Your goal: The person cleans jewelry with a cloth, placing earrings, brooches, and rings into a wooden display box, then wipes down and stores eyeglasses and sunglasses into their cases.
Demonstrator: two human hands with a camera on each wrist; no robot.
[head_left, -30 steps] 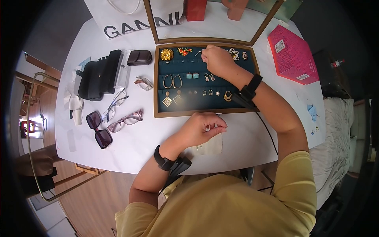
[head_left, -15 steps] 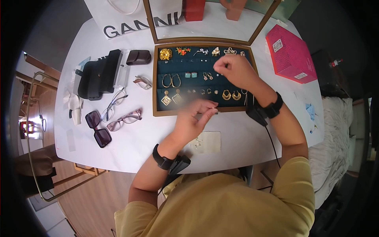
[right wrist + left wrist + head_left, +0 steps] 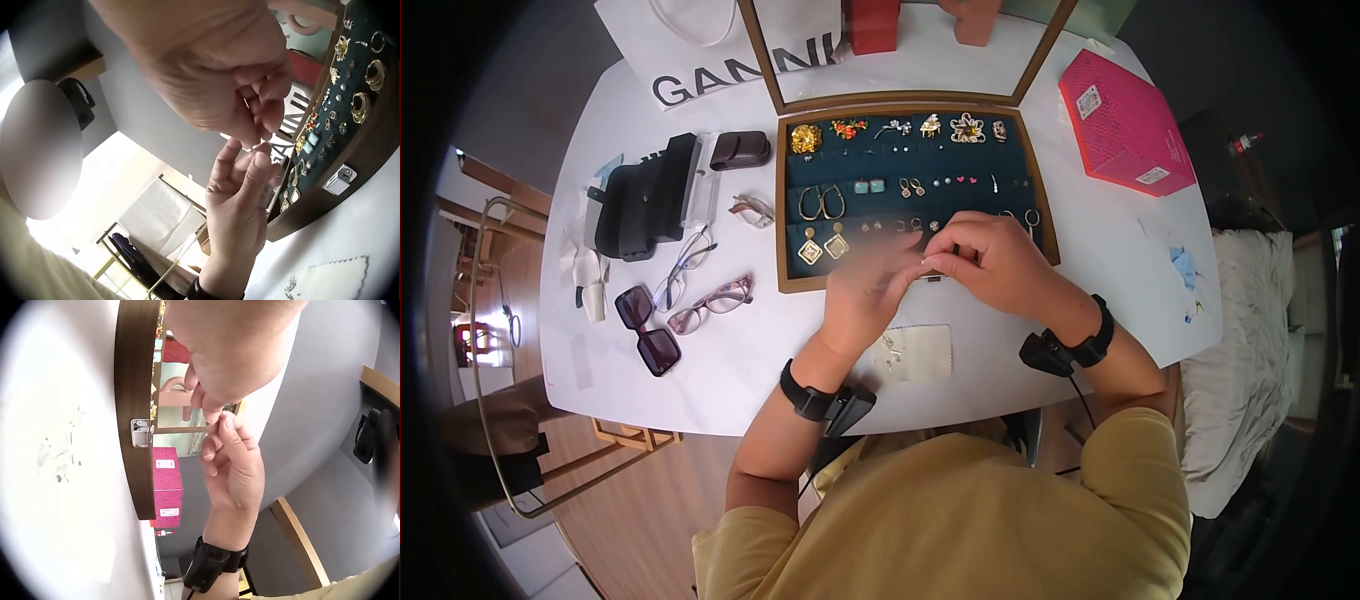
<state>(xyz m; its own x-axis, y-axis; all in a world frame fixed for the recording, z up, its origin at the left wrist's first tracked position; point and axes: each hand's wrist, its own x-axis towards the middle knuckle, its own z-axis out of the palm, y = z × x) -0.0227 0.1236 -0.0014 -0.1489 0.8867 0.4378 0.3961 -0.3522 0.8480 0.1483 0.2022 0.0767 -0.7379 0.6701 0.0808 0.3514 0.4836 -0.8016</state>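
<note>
Over the front edge of a wooden jewelry box (image 3: 820, 284), my two hands meet at the fingertips. My left hand (image 3: 856, 302), blurred in the head view, pinches a tiny pale, shiny piece (image 3: 250, 149) between thumb and forefinger. Thumb and finger of my right hand (image 3: 998, 262) close on the same piece from the other side; its kind cannot be told. Rows of earrings and brooches, among them a flower brooch (image 3: 967, 128) and turquoise earrings (image 3: 869, 186), sit on the box's teal lining. Below the hands lies a cream cloth (image 3: 930, 362) with small silvery jewelry (image 3: 888, 347) on it.
The box's glass lid (image 3: 900, 101) stands raised at the back. To the left lie sunglasses (image 3: 648, 330), eyeglasses (image 3: 710, 304), a black case (image 3: 640, 212) and a brown case (image 3: 740, 149). A pink box (image 3: 1128, 125) stands right, a white paper bag (image 3: 700, 60) behind.
My right hand has come back from the top row of the box, down to my left hand at the front edge. The left hand has shifted slightly up and left, still pinching the small piece.
</note>
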